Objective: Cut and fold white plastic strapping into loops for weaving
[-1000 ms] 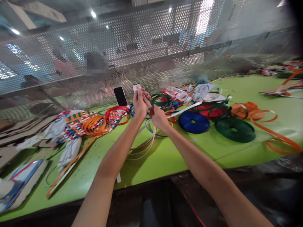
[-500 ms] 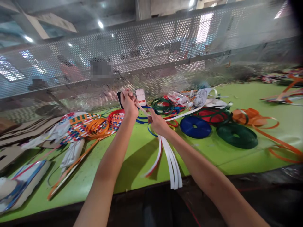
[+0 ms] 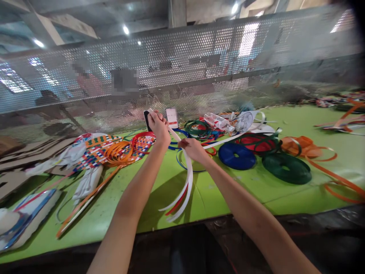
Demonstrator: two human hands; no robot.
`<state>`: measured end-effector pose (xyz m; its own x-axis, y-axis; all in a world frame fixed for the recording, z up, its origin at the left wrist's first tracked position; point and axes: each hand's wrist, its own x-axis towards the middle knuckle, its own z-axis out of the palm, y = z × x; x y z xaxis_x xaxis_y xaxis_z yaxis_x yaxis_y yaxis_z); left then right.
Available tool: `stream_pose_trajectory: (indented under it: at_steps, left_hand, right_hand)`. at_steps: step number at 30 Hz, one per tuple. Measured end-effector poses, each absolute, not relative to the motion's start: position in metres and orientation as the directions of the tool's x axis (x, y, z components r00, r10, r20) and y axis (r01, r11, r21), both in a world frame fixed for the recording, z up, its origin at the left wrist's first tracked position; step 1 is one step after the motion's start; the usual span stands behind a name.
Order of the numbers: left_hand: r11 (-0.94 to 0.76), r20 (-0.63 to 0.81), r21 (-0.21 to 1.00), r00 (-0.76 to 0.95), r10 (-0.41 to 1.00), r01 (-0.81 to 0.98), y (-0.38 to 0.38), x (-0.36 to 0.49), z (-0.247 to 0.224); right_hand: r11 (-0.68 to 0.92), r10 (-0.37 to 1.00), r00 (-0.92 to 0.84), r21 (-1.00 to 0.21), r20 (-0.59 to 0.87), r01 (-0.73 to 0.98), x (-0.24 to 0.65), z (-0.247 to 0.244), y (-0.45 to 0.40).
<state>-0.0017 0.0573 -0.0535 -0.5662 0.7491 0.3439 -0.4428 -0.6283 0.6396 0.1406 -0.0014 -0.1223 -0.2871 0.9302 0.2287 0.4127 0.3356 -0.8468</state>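
Note:
My left hand [image 3: 158, 125] is closed around the upper end of a bundle of white straps [image 3: 188, 186], whose tip pokes out above my fist. Lower down, my right hand [image 3: 195, 150] pinches the same bundle, and a white length stretches between both hands. Below my right hand the loose ends hang curving to the left, with a red strap [image 3: 176, 203] among them. Another white strap [image 3: 228, 139] runs from near my right hand toward the pile at the back right. Behind my hands stand a dark phone [image 3: 146, 121] and a phone with a lit screen [image 3: 172, 118].
Coils of blue strap [image 3: 245, 156] and green strap [image 3: 299, 169] lie right on the green table [image 3: 228, 198]. A multicoloured woven piece [image 3: 94, 150] with an orange coil [image 3: 115, 153] is at left. A plastic bottle [image 3: 218, 122] lies at the back before the perforated metal screen [image 3: 182, 76].
The hanging strap ends have swung left, from nearly straight down to a curve. Both hands keep their hold at about the same place.

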Motion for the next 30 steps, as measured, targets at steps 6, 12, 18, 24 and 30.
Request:
stream_pose_trajectory:
  at_steps: [6,12,18,24,30]
  left_hand:
    - [-0.693,0.409,0.557,-0.575,0.708,-0.458,0.049,-0.005,-0.038]
    - [-0.781,0.446,0.423,-0.644,0.621,-0.46,0.042,-0.037,-0.008]
    - [-0.792,0.343,0.414,-0.728,0.593,-0.449,0.042,-0.082,0.005]
    - [-0.806,0.269,0.399,-0.785,0.558,-0.437,0.052,-0.13,0.001]
    - [-0.791,0.278,0.464,-0.782,0.558,-0.399,0.07,-0.149,-0.014]
  right_hand:
    - [0.152,0.932,-0.362,-0.872,-0.03,0.464,0.159,-0.12,0.005]
    - [0.149,0.942,-0.334,-0.926,0.027,0.346,0.157,-0.117,0.005]
    - [0.225,0.942,-0.325,-0.875,0.083,0.428,0.166,-0.112,0.013]
    - [0.282,0.918,-0.39,-0.816,0.076,0.505,0.191,-0.116,0.032]
    - [0.232,0.927,-0.375,-0.809,0.016,0.539,0.209,-0.115,0.035]
